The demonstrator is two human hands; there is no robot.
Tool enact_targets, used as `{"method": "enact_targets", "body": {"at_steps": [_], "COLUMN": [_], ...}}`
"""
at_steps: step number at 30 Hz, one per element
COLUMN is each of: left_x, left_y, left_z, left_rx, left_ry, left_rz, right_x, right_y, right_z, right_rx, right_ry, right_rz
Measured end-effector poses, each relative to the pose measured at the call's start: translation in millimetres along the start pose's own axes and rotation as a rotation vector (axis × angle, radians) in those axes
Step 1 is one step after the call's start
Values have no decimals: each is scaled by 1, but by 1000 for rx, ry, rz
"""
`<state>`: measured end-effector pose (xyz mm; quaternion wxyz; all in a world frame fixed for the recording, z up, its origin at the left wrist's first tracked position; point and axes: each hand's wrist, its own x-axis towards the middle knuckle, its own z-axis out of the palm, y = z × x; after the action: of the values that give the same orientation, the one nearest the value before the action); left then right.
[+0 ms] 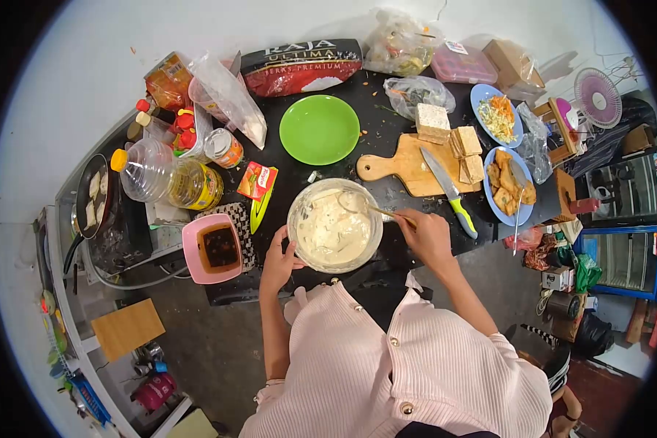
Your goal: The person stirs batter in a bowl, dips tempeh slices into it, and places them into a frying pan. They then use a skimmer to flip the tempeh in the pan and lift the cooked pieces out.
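A clear bowl [379,235] of pale, lumpy batter [328,232] stands at the table's front edge. My left hand [278,257] grips the bowl's left side, its fingers partly hidden by the wall. In my right hand [425,235] is the handle of a spoon [376,209], whose head dips into the batter at the upper right. Behind the bowl lies an empty green plate [320,130]. To the right, a wooden cutting board [396,166] carries tempeh blocks [433,123] and a knife [445,182] with a green-grey handle.
A pink bowl [190,248] of dark sauce stands left, near oil bottles [197,185] and a can [223,148]. Farther left, a frying pan [87,230] holds pale pieces. Blue plates of fried pieces [501,212] and shredded vegetables [489,93] sit right. A rice bag [301,69] lies behind.
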<state>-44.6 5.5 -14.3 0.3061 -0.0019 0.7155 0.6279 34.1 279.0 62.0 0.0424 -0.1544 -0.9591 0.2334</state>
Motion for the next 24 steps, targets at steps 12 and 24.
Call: {"method": "enact_targets", "body": {"at_steps": [12,24], "left_x": [2,2], "left_y": [-2,-3], "left_z": [-1,-3], "left_rx": [-1,-19], "left_ry": [-9,-13], "left_rz": [-11,-16], "right_x": [-8,2], "right_y": [-2,10], "right_z": [5,28], "right_rx": [67,420], "right_ry": [-215,-299], "right_rz": [-156,67]}}
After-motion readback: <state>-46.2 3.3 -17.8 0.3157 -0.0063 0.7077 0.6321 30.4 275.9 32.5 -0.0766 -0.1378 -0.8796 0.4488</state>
